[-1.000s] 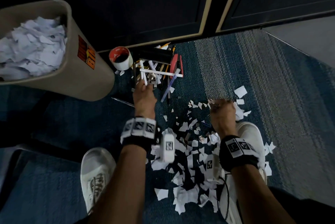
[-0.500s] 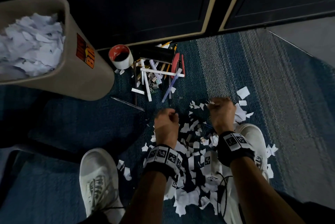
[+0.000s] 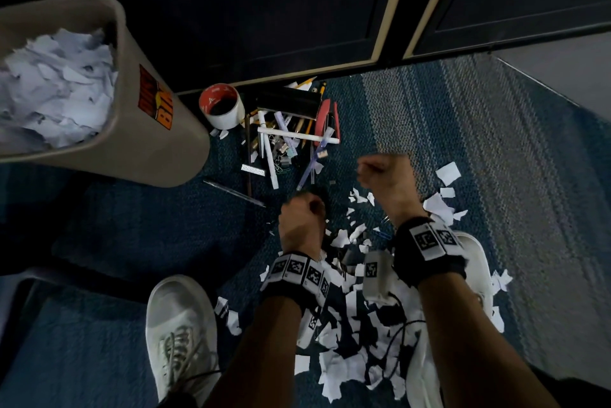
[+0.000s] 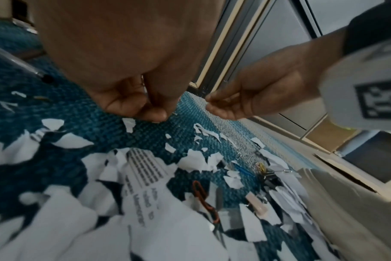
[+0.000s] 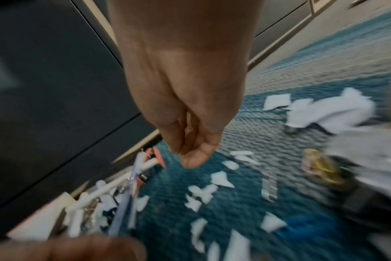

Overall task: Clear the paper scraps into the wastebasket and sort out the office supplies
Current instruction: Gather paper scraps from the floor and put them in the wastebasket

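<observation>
Paper scraps (image 3: pixel 344 338): white, torn, irregular, some printed with black text, lay scattered on the blue woven carpet (image 3: pixel 413 130) between two white shoes, more beside the right one. Wastebasket (image 3: pixel 158 149): tan, orange label, stood at left, heaped with white scraps. Office supplies (image 3: pixel 284 143): pens, pencils, clips and a red-handled tool lay piled against the dark cabinet, beside a red-and-white tape roll (image 3: pixel 222 106). Left hand (image 3: pixel 299 219): fingertips pinched together low over the carpet; contents could not be told. Right hand (image 3: pixel 385 176): fingers curled, thumb against them, raised; contents could not be told.
</observation>
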A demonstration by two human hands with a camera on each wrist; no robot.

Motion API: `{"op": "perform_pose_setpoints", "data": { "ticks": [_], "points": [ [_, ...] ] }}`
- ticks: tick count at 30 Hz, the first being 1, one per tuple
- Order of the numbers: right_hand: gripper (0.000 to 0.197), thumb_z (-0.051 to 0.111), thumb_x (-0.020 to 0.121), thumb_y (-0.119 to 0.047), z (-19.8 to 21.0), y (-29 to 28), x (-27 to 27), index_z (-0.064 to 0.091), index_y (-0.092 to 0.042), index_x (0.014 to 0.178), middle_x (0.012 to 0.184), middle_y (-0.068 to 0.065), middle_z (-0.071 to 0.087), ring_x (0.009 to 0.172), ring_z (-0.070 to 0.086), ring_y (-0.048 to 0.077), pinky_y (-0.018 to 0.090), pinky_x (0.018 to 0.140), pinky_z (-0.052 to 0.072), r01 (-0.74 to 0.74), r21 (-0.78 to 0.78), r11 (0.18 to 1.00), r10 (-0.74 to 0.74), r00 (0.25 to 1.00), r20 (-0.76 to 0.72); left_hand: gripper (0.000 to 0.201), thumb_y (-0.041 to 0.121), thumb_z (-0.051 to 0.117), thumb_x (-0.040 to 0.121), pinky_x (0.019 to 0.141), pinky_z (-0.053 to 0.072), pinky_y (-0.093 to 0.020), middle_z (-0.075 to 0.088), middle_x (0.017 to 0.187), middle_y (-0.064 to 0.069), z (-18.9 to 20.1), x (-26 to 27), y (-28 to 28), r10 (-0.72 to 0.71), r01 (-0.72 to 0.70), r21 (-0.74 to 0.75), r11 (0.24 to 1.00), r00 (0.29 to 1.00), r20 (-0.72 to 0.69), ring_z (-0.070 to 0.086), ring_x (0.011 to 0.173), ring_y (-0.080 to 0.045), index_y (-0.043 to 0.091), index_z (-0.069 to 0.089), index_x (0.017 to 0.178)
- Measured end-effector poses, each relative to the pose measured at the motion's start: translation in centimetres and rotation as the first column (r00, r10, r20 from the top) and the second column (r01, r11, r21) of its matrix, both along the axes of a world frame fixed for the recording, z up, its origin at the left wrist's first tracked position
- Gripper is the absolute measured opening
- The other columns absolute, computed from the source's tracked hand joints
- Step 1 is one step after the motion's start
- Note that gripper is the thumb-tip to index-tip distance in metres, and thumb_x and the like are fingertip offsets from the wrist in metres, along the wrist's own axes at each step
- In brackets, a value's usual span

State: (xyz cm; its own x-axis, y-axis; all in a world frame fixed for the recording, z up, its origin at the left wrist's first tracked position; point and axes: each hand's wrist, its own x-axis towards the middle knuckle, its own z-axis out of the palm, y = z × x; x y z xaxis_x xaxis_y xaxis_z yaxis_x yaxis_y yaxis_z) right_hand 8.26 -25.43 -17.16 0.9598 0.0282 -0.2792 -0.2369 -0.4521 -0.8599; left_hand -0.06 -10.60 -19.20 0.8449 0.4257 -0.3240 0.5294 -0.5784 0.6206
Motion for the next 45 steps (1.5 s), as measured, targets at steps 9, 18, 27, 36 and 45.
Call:
{"op": "perform_pose_setpoints", "data": {
  "ticks": [9,18,27,36,45],
  "points": [
    [0.012,0.063,0.079,0.003,-0.9,-3.7,-3.6,0.073,-0.002,0.082,0.073,0.013,0.065,0.070,0.061,0.025,0.024,0.059,0.043,0.139,-0.358,0.923,-0.125,0.990,0.061,0.013,0.023,0.063,0.093,0.073,0.060,-0.039,0.072,0.093,-0.008,0.6,2.7,1.4,-0.003,0.002,0.138,0.990,1.000,0.002,0.068,0.083,-0.028,0.025,0.076,0.096],
    [0.018,0.074,0.076,-0.008,-3.3,-3.9,-4.4,0.073,-0.003,0.093,0.093,0.021,0.060,0.087,0.058,0.037,0.030,0.077,0.044,0.201,-0.383,0.902,-0.166,0.978,0.125,0.034,0.038,0.062,0.095,0.089,0.049,-0.042,0.057,0.120,-0.012,0.5,5.7,0.5,-0.075,0.082,0.216,0.973,0.996,-0.041,0.055,0.113,-0.029,0.015,0.065,0.120],
    [0.022,0.071,0.076,0.003,-2.4,-0.9,-5.3,0.072,0.000,0.098,0.108,0.016,0.058,0.099,0.056,0.035,0.031,0.088,0.044,0.164,-0.357,0.919,-0.135,0.985,0.104,0.016,0.004,0.066,0.089,0.074,0.049,-0.024,0.073,0.099,-0.005,0.2,6.9,-0.5,0.023,-0.023,0.033,0.999,0.999,0.024,0.069,0.090,-0.023,0.017,0.076,0.088],
    [0.015,0.057,0.075,0.009,-1.7,0.2,-5.9,0.069,0.000,0.074,0.076,0.016,0.067,0.071,0.063,0.033,0.038,0.064,0.051,-0.062,-0.242,0.968,0.084,0.993,0.080,0.017,0.000,0.066,0.088,0.079,0.058,-0.042,0.069,0.095,-0.006,-1.9,-1.7,-0.1,0.051,-0.038,-0.054,0.998,0.968,0.247,0.066,0.088,-0.025,0.009,0.077,0.098],
    [0.048,0.079,0.078,-0.019,-2.8,0.6,-4.8,0.064,-0.001,0.121,0.121,0.017,0.053,0.115,0.047,0.036,0.038,0.101,0.041,-0.127,-0.415,0.901,0.141,0.990,0.004,0.040,0.021,0.067,0.092,0.096,0.050,-0.038,0.048,0.124,-0.007,-1.8,-1.9,1.3,-0.186,0.177,0.093,0.980,0.978,0.099,0.049,0.114,-0.026,0.008,0.063,0.129]
  ]
}}
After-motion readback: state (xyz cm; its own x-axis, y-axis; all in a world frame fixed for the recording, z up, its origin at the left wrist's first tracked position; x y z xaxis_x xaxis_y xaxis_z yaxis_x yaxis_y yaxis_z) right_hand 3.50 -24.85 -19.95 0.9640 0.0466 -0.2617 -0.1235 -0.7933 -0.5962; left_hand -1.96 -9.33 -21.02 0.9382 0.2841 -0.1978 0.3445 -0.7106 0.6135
